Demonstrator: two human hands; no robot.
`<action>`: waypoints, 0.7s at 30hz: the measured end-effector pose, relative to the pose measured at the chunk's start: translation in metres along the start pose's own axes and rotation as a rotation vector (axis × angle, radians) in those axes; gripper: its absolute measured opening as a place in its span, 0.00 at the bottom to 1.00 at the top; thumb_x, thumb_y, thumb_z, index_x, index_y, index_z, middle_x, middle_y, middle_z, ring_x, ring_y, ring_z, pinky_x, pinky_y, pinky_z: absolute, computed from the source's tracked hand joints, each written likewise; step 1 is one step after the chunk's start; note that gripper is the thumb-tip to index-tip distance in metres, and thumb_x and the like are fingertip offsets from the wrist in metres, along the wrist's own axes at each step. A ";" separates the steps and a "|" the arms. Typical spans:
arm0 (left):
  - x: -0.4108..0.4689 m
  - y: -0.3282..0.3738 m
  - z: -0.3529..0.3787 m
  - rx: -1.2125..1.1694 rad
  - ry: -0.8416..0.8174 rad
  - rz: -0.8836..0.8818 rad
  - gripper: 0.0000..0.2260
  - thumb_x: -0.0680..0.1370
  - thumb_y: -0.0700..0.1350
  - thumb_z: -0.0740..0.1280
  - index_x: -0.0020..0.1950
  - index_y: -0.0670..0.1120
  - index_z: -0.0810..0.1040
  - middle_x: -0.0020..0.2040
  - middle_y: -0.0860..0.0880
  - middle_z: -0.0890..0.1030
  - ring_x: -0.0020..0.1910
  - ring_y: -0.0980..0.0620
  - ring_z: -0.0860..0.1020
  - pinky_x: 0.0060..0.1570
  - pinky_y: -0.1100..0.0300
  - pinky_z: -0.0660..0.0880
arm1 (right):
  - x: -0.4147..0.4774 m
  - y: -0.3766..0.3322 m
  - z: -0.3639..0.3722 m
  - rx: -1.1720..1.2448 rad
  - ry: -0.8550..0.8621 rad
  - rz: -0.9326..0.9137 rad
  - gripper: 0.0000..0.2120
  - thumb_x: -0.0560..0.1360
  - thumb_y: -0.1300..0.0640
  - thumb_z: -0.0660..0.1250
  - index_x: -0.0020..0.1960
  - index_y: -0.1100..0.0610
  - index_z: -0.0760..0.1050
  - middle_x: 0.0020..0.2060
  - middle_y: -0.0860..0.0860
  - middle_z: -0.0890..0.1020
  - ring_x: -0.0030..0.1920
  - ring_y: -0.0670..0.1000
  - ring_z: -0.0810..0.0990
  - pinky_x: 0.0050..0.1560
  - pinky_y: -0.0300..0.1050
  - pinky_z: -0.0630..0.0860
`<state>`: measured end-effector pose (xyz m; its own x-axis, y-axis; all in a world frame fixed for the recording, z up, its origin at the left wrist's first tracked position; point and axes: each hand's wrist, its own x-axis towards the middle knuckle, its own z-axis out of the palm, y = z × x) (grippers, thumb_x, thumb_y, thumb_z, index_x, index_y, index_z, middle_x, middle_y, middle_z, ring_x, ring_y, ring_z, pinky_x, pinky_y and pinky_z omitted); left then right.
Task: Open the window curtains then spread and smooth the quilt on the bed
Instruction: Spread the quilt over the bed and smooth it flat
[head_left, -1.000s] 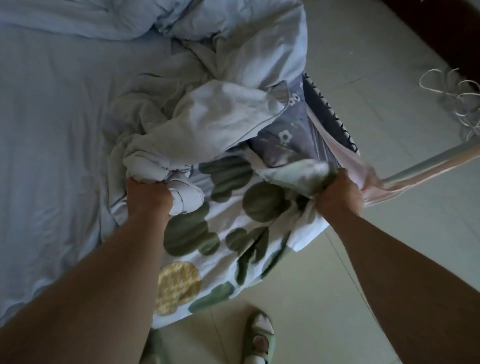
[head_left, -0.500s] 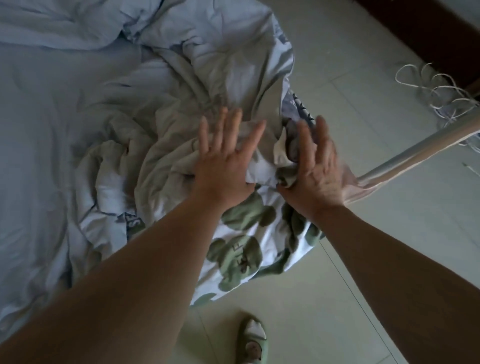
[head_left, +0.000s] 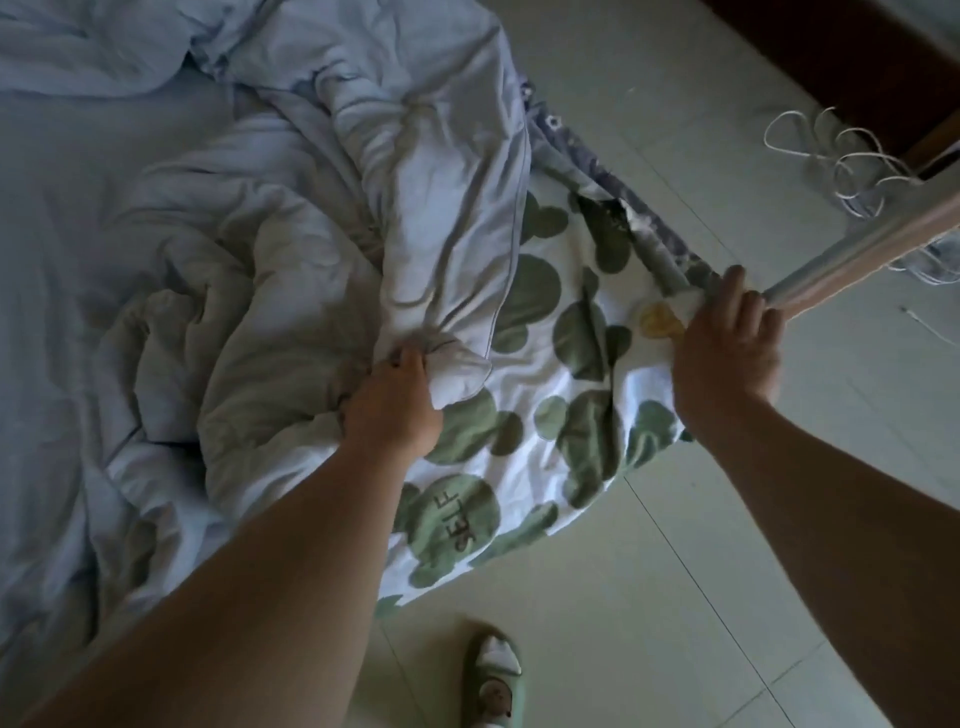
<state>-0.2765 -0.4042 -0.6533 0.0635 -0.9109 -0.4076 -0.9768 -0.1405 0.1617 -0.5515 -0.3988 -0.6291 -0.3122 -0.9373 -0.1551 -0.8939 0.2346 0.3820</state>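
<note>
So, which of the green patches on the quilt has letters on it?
The big round green patch nearest the person, by the left forearm, at the quilt's hanging edge. It reads "SELF"; the other green patches show no letters.

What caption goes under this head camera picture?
Left hand bunches the crumpled quilt while right hand grips its corner at the bed's edge.
</note>
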 end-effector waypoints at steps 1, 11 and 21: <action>-0.001 0.004 0.005 -0.027 0.004 0.025 0.27 0.74 0.48 0.67 0.70 0.46 0.61 0.64 0.42 0.73 0.60 0.38 0.75 0.53 0.43 0.72 | -0.004 -0.009 0.000 0.113 0.054 -0.054 0.35 0.75 0.60 0.58 0.76 0.67 0.47 0.74 0.64 0.52 0.71 0.63 0.60 0.72 0.57 0.58; -0.003 0.051 -0.048 -1.382 -0.273 -0.470 0.22 0.71 0.59 0.69 0.55 0.43 0.80 0.42 0.44 0.82 0.42 0.46 0.81 0.52 0.50 0.79 | -0.044 -0.127 -0.038 1.783 -0.986 0.047 0.21 0.74 0.42 0.60 0.57 0.56 0.76 0.53 0.58 0.82 0.53 0.57 0.81 0.59 0.54 0.76; -0.009 -0.007 -0.051 -0.592 0.282 0.023 0.09 0.80 0.42 0.59 0.52 0.39 0.76 0.54 0.39 0.79 0.56 0.40 0.75 0.50 0.57 0.66 | 0.016 -0.077 -0.049 1.060 -0.260 0.308 0.18 0.79 0.55 0.55 0.62 0.64 0.73 0.60 0.61 0.77 0.60 0.62 0.75 0.57 0.52 0.72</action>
<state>-0.2599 -0.4148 -0.6047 0.1741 -0.9716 -0.1603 -0.7059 -0.2366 0.6676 -0.4720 -0.4442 -0.6160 -0.5126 -0.7488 -0.4202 -0.5504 0.6621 -0.5085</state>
